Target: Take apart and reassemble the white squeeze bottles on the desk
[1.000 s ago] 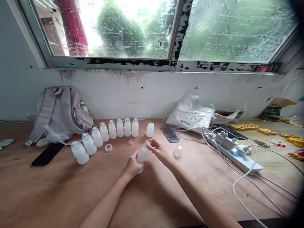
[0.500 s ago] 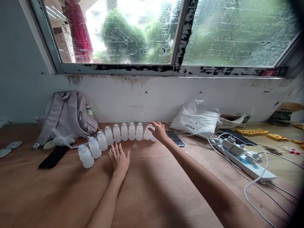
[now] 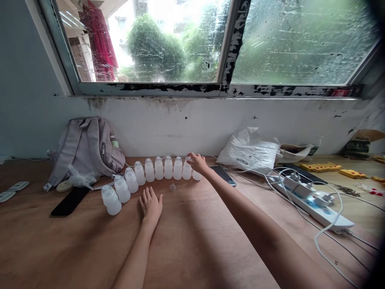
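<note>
In the head view, compared with half a second earlier, the right hand (image 3: 197, 162) had stayed at the right end of the row of bottles (image 3: 150, 174), its fingers resting over the last bottle (image 3: 197, 175). A second before, both hands had held one bottle near the middle of the bench (image 3: 195, 241); that bottle now stood in the row. The left hand (image 3: 151, 206) had drawn slightly nearer, lying flat, palm down, fingers spread loosely on the wood, just right of the nearest bottle in the row (image 3: 111, 199).

The right arm reached far across the bench from the lower right, wrist bent down. Its grip was curled on top of the last bottle, but whether it pinched the bottle or merely touched it could not be told, since the hand hid the bottle's top.

A small clear part (image 3: 172, 186) lay on the bench just near of the row; its shape was hard to make out. A backpack (image 3: 86, 150) leaned at the far left, a phone (image 3: 223, 175) lay right of the row, and a power strip (image 3: 313, 200) sat farther right. The right edge of the view was darkened and cut off.
</note>
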A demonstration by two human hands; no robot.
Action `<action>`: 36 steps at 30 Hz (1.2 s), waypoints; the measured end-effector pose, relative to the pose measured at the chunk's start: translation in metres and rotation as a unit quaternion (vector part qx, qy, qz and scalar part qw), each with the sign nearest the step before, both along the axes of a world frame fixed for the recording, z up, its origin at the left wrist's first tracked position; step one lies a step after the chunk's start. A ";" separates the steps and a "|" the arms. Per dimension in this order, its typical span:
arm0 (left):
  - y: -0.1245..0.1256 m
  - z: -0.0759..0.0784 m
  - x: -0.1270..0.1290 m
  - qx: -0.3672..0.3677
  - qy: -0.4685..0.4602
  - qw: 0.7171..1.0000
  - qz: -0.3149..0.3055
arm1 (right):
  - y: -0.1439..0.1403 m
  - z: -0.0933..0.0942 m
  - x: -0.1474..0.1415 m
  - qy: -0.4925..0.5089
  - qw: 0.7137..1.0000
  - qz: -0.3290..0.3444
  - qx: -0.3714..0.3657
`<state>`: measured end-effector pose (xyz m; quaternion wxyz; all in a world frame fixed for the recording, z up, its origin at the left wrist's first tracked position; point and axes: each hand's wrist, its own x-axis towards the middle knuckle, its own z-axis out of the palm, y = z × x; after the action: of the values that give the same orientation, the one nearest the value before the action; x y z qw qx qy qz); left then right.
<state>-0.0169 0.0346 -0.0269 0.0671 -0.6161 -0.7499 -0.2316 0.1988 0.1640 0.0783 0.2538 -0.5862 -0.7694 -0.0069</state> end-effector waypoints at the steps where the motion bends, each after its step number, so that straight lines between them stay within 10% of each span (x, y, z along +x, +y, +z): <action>1: 0.000 0.001 0.000 0.004 -0.002 1.000 -0.009 | 0.000 0.001 0.001 0.000 1.000 0.000 -0.002; 10: 0.002 0.005 -0.003 0.006 -0.024 0.997 -0.079 | -0.027 0.000 -0.010 0.033 0.996 0.048 0.065; 19: 0.000 0.005 -0.002 0.006 -0.029 0.998 -0.047 | -0.068 -0.085 -0.061 0.068 0.993 0.095 0.007; 24: 0.003 0.005 -0.001 0.049 -0.064 0.994 -0.076 | -0.082 -0.092 -0.052 0.105 0.990 0.090 0.018; 36: -0.019 0.021 0.031 0.128 -0.168 0.927 -0.310 | -0.151 -0.095 -0.010 0.205 0.963 0.173 -0.034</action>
<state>0.0144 0.0158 -0.0063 -0.0571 -0.7558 -0.4861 -0.4349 0.1885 0.0127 -0.0168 0.3837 -0.4415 -0.7901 0.1832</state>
